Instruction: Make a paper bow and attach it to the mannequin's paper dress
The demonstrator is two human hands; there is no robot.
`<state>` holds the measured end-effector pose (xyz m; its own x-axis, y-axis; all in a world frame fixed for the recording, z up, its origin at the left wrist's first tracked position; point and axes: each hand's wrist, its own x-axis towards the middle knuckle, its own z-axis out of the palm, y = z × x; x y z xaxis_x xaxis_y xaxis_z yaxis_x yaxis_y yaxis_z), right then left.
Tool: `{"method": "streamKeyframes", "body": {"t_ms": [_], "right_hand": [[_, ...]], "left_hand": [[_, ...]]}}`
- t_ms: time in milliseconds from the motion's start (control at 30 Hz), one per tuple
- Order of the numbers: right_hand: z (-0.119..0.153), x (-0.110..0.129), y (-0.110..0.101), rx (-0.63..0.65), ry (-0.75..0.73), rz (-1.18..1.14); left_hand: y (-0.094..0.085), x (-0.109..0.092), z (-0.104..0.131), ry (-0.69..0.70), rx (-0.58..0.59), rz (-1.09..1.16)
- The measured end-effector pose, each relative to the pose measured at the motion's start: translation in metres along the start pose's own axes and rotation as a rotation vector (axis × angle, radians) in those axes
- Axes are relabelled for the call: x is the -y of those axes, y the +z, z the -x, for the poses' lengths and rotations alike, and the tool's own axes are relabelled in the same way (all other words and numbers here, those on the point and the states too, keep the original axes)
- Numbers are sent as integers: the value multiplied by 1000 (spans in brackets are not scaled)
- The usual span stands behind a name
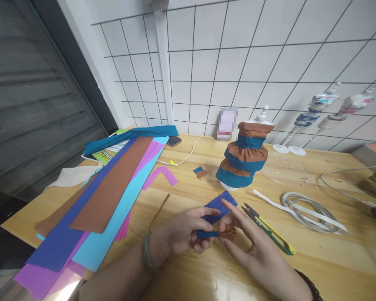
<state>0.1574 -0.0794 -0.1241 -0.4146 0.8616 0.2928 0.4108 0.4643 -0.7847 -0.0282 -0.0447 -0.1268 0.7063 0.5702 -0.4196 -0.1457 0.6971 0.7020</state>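
Pleated paper, teal on the left and brown on the right, is held between both hands above the table. My left hand pinches its teal part between thumb and fingers. At the brown fanned end, my right hand closes thumb and fingertips on it, near the narrow middle. Just behind the hands a dark blue paper piece lies on the table. Yellow-green thread snips lie right of it. Further back stands a small dress form wrapped in brown and teal bands.
Long coloured paper strips cover the left of the table. A phone and cable lie behind them. White ribbon coils are at the right. Two small decorated forms stand by the tiled wall. A small teal-brown piece lies mid-table.
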Motion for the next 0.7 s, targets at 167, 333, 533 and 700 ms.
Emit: {"method": "streamKeyframes", "body": {"t_ms": [167, 333, 533, 700], "right_hand": [[-1, 1, -3, -13, -4, 20], [0, -4, -5, -16, 47, 63], [-1, -6, -3, 19, 79, 50], [-4, -8, -10, -50, 96, 123]], "left_hand": [[3, 0, -1, 100, -78, -124], [9, 0, 5, 488, -293, -689], [10, 5, 4, 835, -316, -1257], [7, 7, 1, 870, -398, -1241]]}}
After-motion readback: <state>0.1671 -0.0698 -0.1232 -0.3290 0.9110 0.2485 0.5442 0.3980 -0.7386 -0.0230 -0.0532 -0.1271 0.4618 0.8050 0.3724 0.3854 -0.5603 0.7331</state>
